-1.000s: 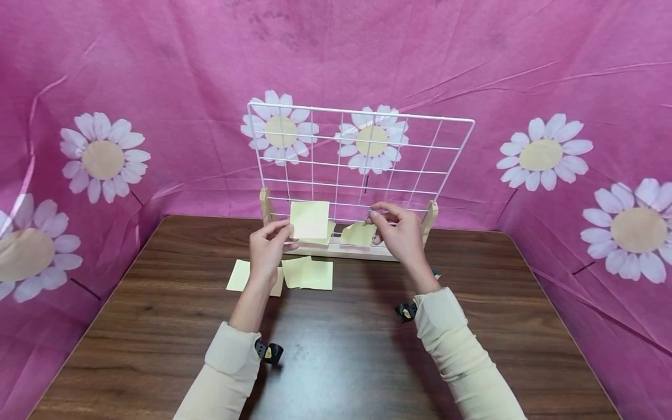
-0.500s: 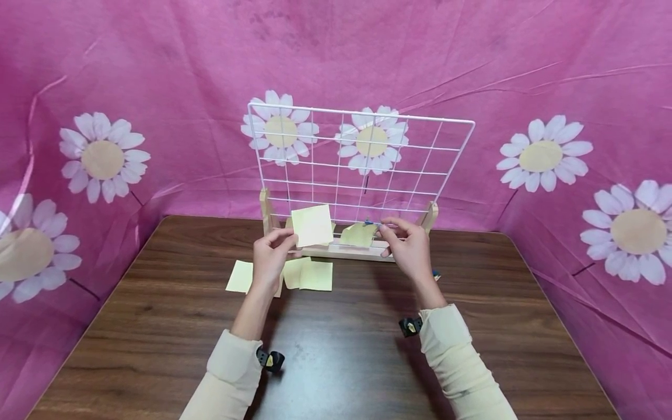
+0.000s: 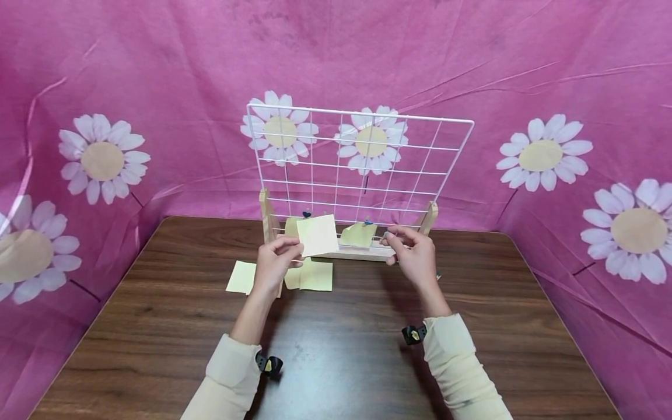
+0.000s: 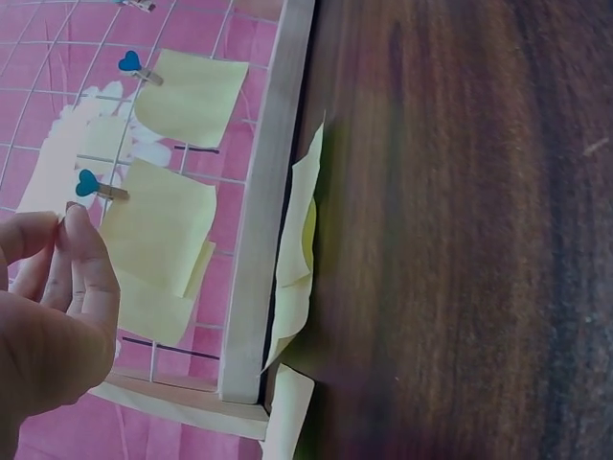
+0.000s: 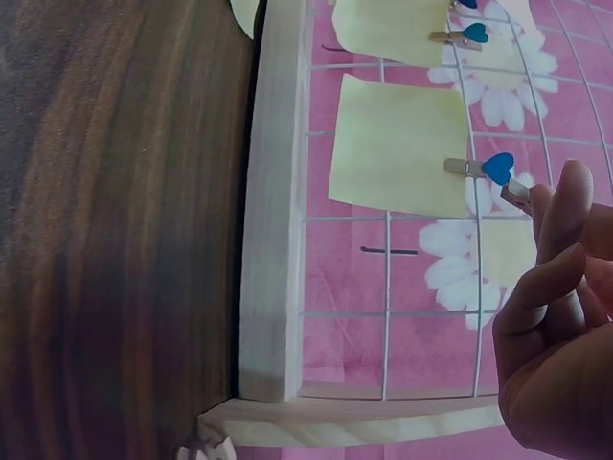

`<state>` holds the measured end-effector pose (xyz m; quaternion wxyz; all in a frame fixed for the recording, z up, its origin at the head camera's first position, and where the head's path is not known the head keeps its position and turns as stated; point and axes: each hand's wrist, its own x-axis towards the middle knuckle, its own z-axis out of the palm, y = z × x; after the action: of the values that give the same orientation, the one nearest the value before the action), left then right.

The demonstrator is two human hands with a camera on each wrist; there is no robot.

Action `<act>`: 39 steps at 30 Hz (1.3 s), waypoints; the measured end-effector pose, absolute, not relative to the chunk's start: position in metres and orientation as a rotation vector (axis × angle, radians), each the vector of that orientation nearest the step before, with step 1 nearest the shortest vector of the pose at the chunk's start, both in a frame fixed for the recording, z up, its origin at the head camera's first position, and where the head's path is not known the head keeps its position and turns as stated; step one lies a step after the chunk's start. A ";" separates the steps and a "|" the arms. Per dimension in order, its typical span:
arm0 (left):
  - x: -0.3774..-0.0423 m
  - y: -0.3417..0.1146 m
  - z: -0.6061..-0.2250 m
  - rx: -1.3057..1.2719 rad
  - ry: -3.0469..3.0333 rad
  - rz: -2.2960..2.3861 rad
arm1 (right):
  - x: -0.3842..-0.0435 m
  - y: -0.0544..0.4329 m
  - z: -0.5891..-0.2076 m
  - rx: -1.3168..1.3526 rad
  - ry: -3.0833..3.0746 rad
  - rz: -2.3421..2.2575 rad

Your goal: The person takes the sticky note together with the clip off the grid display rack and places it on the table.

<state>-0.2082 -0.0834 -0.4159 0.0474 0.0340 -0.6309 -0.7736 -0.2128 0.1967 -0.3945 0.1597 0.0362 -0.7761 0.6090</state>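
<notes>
My left hand point(image 3: 275, 262) pinches a pale yellow sticky note point(image 3: 319, 235) by its left edge, in front of a white wire grid point(image 3: 362, 188). My right hand point(image 3: 415, 256) holds a small wooden clothespin point(image 5: 515, 194) between thumb and fingers, just right of the grid's lower middle. Two sticky notes hang low on the grid, the right-hand note point(image 3: 359, 235) and the left-hand note point(image 3: 291, 226), which is partly hidden behind the held one. Mini clothespins with blue hearts fasten them, one clothespin point(image 4: 134, 65) at the right note and another clothespin point(image 4: 101, 187) at the left.
Loose sticky notes point(image 3: 317, 276) lie on the brown table point(image 3: 336, 350) before the grid, some partly behind my left hand. The grid stands in a wooden base point(image 3: 362, 252). Small clips point(image 5: 206, 450) lie by its right end. A pink flowered cloth point(image 3: 336, 52) hangs behind.
My right hand has drawn back to the right, away from the right note, uncovering its blue clothespin. My left hand has lowered the note slightly rightward, exposing the left blue heart.
</notes>
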 end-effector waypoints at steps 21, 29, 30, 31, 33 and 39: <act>-0.207 -0.085 -0.427 0.115 -2.053 -2.348 | -0.204 0.214 -0.411 0.031 -2.197 1.767; -0.204 -0.086 -0.436 0.118 -2.079 -2.355 | -0.199 0.220 -0.424 -0.024 -2.240 1.771; -0.204 -0.086 -0.436 0.115 -2.081 -2.359 | -0.199 0.221 -0.425 -0.025 -2.232 1.778; -0.204 -0.086 -0.436 0.113 -2.083 -2.364 | -0.198 0.222 -0.425 -0.025 -2.221 1.788; -0.203 -0.086 -0.437 0.114 -2.094 -2.375 | -0.196 0.223 -0.426 -0.028 -2.203 1.805; -0.202 -0.086 -0.437 0.104 -2.154 -2.375 | -0.194 0.228 -0.429 -0.038 -2.192 1.825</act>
<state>-0.2016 -0.0857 -0.4373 -0.0330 0.0323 -0.6712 -0.7399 -0.1935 0.2278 -0.4286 0.1438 -0.0131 -0.7605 0.6331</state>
